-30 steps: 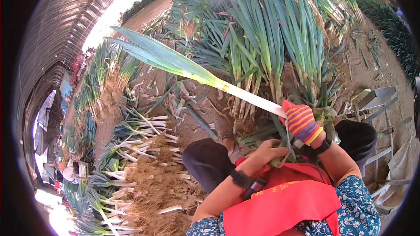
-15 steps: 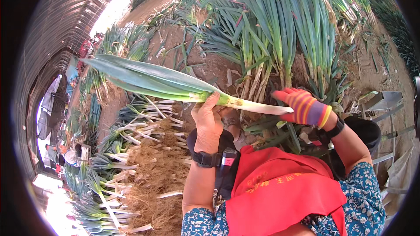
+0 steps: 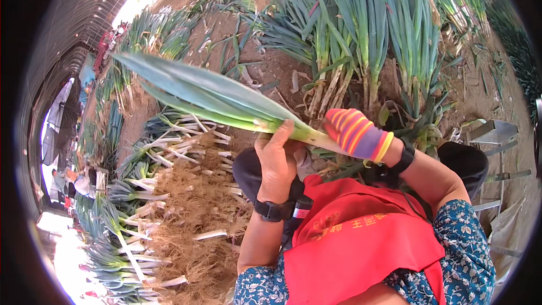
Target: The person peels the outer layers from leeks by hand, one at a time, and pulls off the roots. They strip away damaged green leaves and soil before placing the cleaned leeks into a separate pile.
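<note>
A large green onion (image 3: 214, 90) slants across the view, its blue-green leaves toward the upper left and its pale stalk toward the right. My bare left hand (image 3: 275, 161) is closed around it where the leaves join the stalk. On the white stalk, my right hand (image 3: 358, 134), in a striped red, yellow and purple glove, is wrapped, hiding the stalk's lower end. Below and left of my left hand lie rows of green onions with tangled brown roots (image 3: 192, 214). Beyond my right hand stands a big bunch of untrimmed green onions (image 3: 367, 34).
A red apron (image 3: 361, 237) covers my lap. To the right is a metal frame (image 3: 494, 133). Loose leaf scraps lie on the brown soil (image 3: 276, 79). More onion bundles (image 3: 152, 34) stand at the far left, where a person (image 3: 84, 183) is near the shed wall.
My right hand has moved left along the stalk, from its white end to near my left hand, and now closes around it. The onion tilts more steeply, stalk end lower.
</note>
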A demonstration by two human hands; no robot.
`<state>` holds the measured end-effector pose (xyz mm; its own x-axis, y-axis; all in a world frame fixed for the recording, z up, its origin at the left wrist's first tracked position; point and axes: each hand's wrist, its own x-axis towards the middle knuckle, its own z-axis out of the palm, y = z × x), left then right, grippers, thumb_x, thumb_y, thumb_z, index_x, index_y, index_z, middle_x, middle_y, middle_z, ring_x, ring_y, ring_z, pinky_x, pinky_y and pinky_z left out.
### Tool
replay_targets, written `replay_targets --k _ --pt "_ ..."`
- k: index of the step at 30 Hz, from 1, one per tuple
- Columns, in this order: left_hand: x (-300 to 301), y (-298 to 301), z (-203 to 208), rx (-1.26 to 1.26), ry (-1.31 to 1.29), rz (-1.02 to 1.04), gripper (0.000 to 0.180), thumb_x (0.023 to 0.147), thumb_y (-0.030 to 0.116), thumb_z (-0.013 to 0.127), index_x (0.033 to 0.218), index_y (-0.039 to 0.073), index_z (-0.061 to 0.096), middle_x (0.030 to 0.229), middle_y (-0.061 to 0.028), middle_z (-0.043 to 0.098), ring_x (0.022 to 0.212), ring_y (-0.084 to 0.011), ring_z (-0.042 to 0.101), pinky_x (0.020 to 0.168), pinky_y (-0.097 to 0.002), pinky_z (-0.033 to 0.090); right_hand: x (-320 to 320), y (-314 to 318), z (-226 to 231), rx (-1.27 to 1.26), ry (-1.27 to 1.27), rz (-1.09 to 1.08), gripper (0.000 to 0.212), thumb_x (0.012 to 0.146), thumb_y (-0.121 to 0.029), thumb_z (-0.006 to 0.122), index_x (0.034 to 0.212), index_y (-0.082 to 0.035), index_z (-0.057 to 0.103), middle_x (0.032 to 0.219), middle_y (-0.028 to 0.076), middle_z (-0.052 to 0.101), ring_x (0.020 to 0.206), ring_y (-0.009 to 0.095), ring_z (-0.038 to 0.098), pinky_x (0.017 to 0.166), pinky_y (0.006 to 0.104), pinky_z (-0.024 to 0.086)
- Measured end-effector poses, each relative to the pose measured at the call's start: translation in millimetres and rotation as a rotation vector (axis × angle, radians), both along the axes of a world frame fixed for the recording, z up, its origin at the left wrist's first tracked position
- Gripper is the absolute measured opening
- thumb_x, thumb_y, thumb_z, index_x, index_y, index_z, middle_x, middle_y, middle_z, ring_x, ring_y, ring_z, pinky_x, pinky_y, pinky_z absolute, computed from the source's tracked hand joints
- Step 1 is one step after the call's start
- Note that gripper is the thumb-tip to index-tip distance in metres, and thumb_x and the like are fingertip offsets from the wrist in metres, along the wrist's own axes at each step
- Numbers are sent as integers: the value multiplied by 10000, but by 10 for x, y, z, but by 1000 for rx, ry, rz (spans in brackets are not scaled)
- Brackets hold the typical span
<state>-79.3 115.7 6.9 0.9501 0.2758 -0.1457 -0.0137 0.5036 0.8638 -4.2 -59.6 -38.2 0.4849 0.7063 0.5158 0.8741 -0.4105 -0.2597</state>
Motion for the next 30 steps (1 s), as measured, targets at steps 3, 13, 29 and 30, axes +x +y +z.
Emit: replay_targets --k 3,13,29,30 --pt "-196 76 32 63 -171 -193 302 878 244 561 970 -43 578 894 -177 648 811 -265 641 732 -376 521 72 -43 -284 -132 259 167 162 795 -197 564 784 -36 563 703 158 568 681 348 570 604 434 464" --pt "-249 480 -65 -295 -255 172 237 914 211 552 1007 -5 524 814 -112 602 738 -249 623 695 -380 525 -155 -1230 -1601 -1143 517 -486 367 716 -323 616 1035 -154 679 1083 87 645 1032 234 607 880 358 468" --pt "-113 674 45 -210 -345 475 372 913 430 503 897 61 466 712 -68 534 564 -176 548 496 -331 482 -659 -273 -23 -157 724 99 517 847 -420 540 1217 -60 508 1085 74 612 935 204 600 806 346 492" --pt "-88 636 -5 -153 -351 494 374 915 445 491 903 73 453 684 -55 520 526 -162 532 468 -311 465 -693 -186 -151 -150 722 207 515 843 -424 560 1205 -60 512 1042 73 635 895 207 619 774 355 511"
